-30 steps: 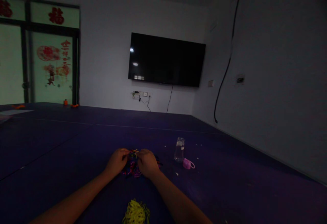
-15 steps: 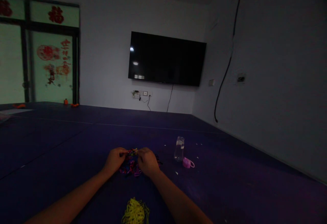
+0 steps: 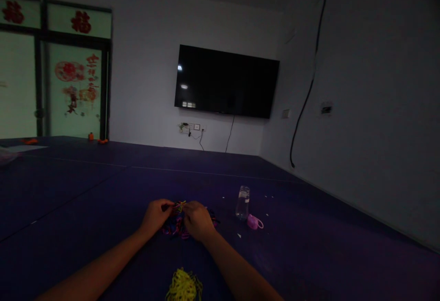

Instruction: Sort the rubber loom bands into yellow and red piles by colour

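Observation:
My left hand (image 3: 155,216) and my right hand (image 3: 197,219) meet over a small heap of mixed-colour rubber bands (image 3: 174,226) on the dark purple surface (image 3: 103,200). Both hands are closed in a pinch on a little bunch of coloured bands (image 3: 179,207) held between them, just above the heap. A separate pile of yellow bands (image 3: 184,286) lies nearer to me, between my forearms. The room is dim and fine detail of the bands is hard to see.
A clear plastic bottle (image 3: 242,202) stands to the right of my hands, with its pink cap or strap (image 3: 254,222) lying beside it. A black TV (image 3: 226,82) hangs on the far wall. A cable (image 3: 305,95) runs down the right wall. Small orange items (image 3: 94,139) sit far left.
My hands stay together over the heap, shifting only slightly as they work the pinched bands. The view has moved a little.

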`<move>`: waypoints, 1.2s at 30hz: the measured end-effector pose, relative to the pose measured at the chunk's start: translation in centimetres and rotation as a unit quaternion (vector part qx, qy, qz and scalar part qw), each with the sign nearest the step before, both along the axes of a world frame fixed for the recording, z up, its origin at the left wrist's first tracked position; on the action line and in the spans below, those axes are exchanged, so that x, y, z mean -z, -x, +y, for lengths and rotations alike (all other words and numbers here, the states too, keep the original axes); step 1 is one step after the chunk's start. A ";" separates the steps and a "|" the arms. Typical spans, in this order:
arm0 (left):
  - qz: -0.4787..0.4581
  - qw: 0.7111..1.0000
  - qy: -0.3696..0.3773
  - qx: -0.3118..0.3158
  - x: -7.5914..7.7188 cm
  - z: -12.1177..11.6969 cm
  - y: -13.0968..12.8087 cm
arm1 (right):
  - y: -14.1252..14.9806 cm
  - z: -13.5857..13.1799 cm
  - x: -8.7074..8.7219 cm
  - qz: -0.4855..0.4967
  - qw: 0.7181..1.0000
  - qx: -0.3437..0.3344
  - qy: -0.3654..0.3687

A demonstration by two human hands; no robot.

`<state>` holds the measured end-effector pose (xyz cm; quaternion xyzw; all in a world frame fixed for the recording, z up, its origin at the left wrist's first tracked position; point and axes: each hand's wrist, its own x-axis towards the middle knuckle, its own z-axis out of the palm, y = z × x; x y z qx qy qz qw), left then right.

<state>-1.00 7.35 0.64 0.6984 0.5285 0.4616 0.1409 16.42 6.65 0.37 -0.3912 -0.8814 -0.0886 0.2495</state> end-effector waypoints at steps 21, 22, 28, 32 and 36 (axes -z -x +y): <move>0.046 0.999 0.010 -0.023 -0.1 -0.1 0.1 | 0.2 -0.3 -0.3 -0.029 0.999 0.030 0.003; 0.053 0.998 0.008 -0.022 0.0 -0.2 0.0 | 0.2 -0.3 -0.3 -0.027 0.999 0.028 0.004; 0.113 0.993 -0.024 0.021 0.0 -0.2 -0.4 | 0.2 -0.3 -0.3 0.000 1.000 -0.004 0.007; 0.171 0.983 -0.049 0.049 0.0 -0.1 -0.4 | 0.2 -0.3 -0.3 -0.010 1.000 -0.019 0.001; 0.176 0.982 -0.043 0.052 -0.1 -0.3 -0.5 | 0.3 -0.2 -0.2 -0.014 0.999 -0.038 -0.015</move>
